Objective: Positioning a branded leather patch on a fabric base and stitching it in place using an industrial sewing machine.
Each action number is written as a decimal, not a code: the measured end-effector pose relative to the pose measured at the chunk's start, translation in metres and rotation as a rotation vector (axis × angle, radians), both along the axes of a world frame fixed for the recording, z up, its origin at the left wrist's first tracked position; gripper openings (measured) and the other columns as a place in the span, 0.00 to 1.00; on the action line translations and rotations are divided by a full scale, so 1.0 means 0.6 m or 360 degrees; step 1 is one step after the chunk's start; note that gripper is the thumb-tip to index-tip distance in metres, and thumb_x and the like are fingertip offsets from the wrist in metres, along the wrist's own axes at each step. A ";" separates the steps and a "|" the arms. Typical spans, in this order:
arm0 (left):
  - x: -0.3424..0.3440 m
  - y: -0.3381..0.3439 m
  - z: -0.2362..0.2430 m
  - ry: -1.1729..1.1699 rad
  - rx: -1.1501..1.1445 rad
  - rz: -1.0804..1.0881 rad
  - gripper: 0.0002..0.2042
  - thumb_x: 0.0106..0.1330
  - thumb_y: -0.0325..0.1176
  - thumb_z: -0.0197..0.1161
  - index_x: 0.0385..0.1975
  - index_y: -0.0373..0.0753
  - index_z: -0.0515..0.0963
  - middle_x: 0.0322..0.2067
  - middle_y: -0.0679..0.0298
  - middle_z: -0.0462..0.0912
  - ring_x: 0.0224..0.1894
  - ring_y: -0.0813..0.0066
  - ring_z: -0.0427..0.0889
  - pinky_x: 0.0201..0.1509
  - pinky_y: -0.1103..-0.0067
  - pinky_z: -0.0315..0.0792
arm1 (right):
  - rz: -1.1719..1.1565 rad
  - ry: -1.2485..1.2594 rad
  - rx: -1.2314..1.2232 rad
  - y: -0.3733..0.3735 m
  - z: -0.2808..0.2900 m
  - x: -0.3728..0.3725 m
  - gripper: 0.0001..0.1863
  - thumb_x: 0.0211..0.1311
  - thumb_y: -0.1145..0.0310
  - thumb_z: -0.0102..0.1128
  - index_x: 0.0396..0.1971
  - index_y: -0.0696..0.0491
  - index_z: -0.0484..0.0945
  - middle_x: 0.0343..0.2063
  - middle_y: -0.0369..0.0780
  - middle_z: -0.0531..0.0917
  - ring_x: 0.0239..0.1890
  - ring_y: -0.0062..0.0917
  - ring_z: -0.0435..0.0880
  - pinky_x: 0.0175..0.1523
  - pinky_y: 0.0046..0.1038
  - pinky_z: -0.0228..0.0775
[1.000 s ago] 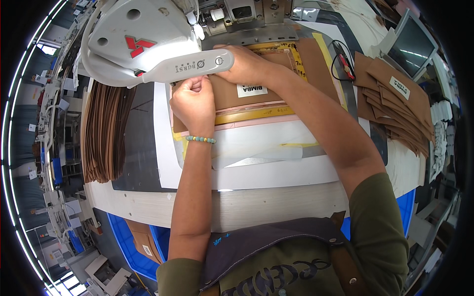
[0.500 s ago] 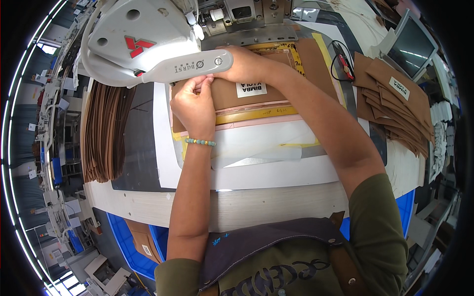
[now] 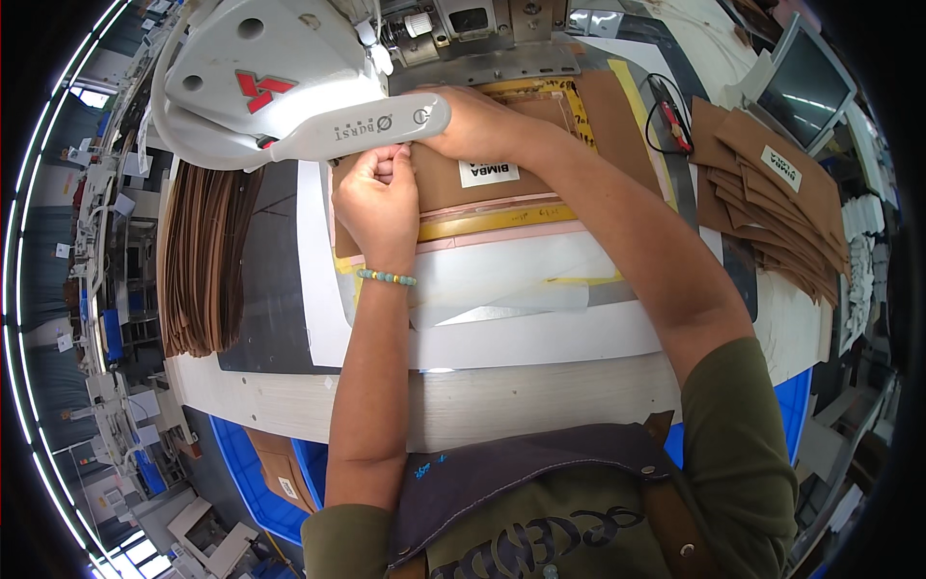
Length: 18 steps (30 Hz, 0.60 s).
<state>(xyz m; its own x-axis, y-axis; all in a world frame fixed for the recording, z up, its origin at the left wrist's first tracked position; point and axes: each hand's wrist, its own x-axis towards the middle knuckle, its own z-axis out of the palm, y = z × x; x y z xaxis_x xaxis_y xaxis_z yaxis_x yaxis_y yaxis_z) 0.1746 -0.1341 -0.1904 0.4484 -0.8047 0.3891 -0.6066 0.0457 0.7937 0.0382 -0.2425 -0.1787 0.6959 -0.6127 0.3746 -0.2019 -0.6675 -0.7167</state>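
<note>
My left hand (image 3: 377, 207) is closed, its fingertips pinched together over the left part of a brown panel (image 3: 444, 183). Whatever lies between those fingertips is too small to make out. My right hand (image 3: 468, 125) reaches in from the right above the same panel; its fingers are hidden behind the grey lamp head (image 3: 371, 127). A white printed label (image 3: 489, 174) sits on the panel below my right wrist. Yellow and pink strips of a template frame (image 3: 497, 224) border the panel. Just beyond the hands stands a sewing machine (image 3: 280, 58).
A tall row of brown pieces (image 3: 207, 261) stands at the left. Brown labelled panels (image 3: 772, 193) are piled at the right, near a monitor (image 3: 801, 87) and a red-and-black tool (image 3: 673, 125). Blue bins (image 3: 256, 487) sit below the table edge.
My left fingers have curled in a little more, and their tips have drawn slightly away from my right hand. My right hand stays over the panel. The view has shifted slightly.
</note>
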 end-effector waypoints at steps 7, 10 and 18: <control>0.000 -0.004 -0.003 -0.0030 0.0047 0.0073 0.04 0.65 0.26 0.70 0.33 0.32 0.88 0.25 0.62 0.89 0.28 0.80 0.87 0.35 0.82 0.77 | -0.0077 -0.0188 -0.0212 -0.020 -0.021 0.009 0.10 0.65 0.73 0.54 0.42 0.57 0.82 0.41 0.47 0.83 0.46 0.46 0.82 0.53 0.43 0.75; -0.001 -0.004 0.000 -0.0043 0.0049 0.0082 0.05 0.65 0.27 0.70 0.33 0.31 0.88 0.25 0.61 0.90 0.28 0.80 0.87 0.35 0.82 0.77 | -0.0071 -0.0179 -0.0196 -0.019 -0.021 0.007 0.11 0.65 0.72 0.54 0.42 0.57 0.83 0.41 0.47 0.84 0.46 0.46 0.82 0.52 0.42 0.75; 0.004 -0.006 -0.003 -0.0091 0.0015 0.0128 0.05 0.64 0.26 0.69 0.32 0.31 0.87 0.25 0.61 0.90 0.28 0.79 0.87 0.36 0.82 0.78 | -0.0104 -0.0026 -0.0077 -0.004 0.001 0.000 0.11 0.66 0.70 0.56 0.42 0.56 0.84 0.40 0.46 0.84 0.45 0.45 0.83 0.52 0.42 0.75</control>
